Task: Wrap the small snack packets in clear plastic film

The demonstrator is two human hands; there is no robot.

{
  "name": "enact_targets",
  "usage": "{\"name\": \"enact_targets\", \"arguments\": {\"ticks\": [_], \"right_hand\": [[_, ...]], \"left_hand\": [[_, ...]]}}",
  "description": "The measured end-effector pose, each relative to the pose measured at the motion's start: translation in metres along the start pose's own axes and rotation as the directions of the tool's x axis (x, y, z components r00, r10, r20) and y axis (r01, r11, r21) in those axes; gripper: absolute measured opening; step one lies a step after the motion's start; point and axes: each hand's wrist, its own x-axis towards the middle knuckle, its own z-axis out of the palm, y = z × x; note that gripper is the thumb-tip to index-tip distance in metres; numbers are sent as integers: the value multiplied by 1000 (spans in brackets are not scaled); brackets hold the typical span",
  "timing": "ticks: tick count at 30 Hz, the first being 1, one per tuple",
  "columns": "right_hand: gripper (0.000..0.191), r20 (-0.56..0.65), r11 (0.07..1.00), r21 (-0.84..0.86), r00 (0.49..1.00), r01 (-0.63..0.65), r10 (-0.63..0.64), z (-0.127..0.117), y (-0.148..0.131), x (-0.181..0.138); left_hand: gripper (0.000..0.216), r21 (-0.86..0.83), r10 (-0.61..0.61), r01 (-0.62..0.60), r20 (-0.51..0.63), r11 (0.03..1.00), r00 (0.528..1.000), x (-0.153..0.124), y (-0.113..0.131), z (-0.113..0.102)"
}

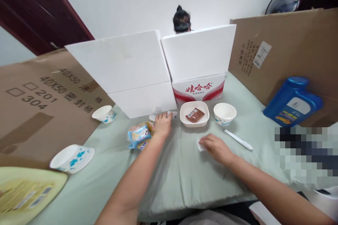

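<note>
My left hand (163, 124) reaches forward on the pale green tablecloth (185, 179), its fingers curled over a crinkled clear wrapper (158, 113) beside a pile of snack packets (139, 135). My right hand (216, 148) rests on the cloth with its fingers closed on a small white packet (200, 145). Just beyond the hands sits a white square dish (194, 114) holding a brown sauce sachet (194, 114). A white paper bowl (224, 113) stands to its right, with a white plastic spoon (238, 139) lying nearby.
White foam boards (124, 61) and a red-printed carton (198, 89) wall off the back; a person's head (181, 19) shows behind them. Cardboard sheets (39, 102) flank both sides. A blue jug (292, 102) leans right. Two tipped paper bowls (72, 158) and a yellow bag (23, 191) lie left.
</note>
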Motion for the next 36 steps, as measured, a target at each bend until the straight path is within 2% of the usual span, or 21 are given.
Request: {"name": "enact_targets", "arguments": {"ticks": [2,4,6,8,10,12,14,16,18,20,23,24,26,28,30,33,36], "right_hand": [[30,-227,993,-44,969,-108,95,-28,16,9],[28,-385,963,-125,907,-237,173,-55,38,21],[27,-447,915,-210,866,-344,223,-75,62,33],[26,-385,882,-273,884,-384,266,-86,84,43],[25,-322,875,-292,901,-387,291,-91,98,46],[27,-352,872,-275,887,-404,300,-93,101,41],[28,-395,864,-251,861,-436,320,-92,93,26],[26,-324,854,-257,873,-452,364,-88,81,4],[25,-181,830,-319,889,-458,421,-79,70,-22],[27,-80,768,-422,863,-482,498,-69,65,-45],[26,-46,687,-512,815,-516,577,-55,59,-64],[26,-39,707,-494,826,-506,563,-52,55,-64],[29,-27,804,-394,880,-445,474,-45,39,-56],[30,13,907,-271,941,-323,339,-38,14,-39],[32,115,963,-207,973,-174,201,-31,-13,-22],[34,252,970,-236,961,-51,112,-27,-36,-7],[36,272,947,-298,940,-119,204,-38,-23,-13]], "left_hand": [[43,-10,-47,46,-108,999,993,-8,1,-15],[41,-75,-86,67,-279,995,957,-19,5,-29],[40,-164,-44,-20,-374,986,927,-32,13,-37],[40,-252,88,-192,-370,949,925,-48,25,-35],[41,-340,258,-363,-315,868,913,-65,41,-24],[46,-428,451,-499,-216,753,866,-82,54,-5],[51,-494,556,-542,-136,680,820,-96,63,13],[56,-548,561,-518,-103,657,821,-106,66,26],[63,-602,541,-487,-106,633,834,-111,64,32],[73,-652,508,-455,-122,607,853,-113,60,31],[84,-699,404,-364,-117,616,907,-111,55,28],[87,-713,371,-327,-100,621,923,-110,54,27],[91,-747,334,-260,-53,612,941,-109,53,27],[92,-786,328,-208,-7,582,945,-108,51,29],[91,-809,327,-173,25,562,945,-108,50,31],[88,-808,321,-148,53,570,946,-109,49,32],[81,-800,327,-144,68,583,943,-108,50,28]]}}
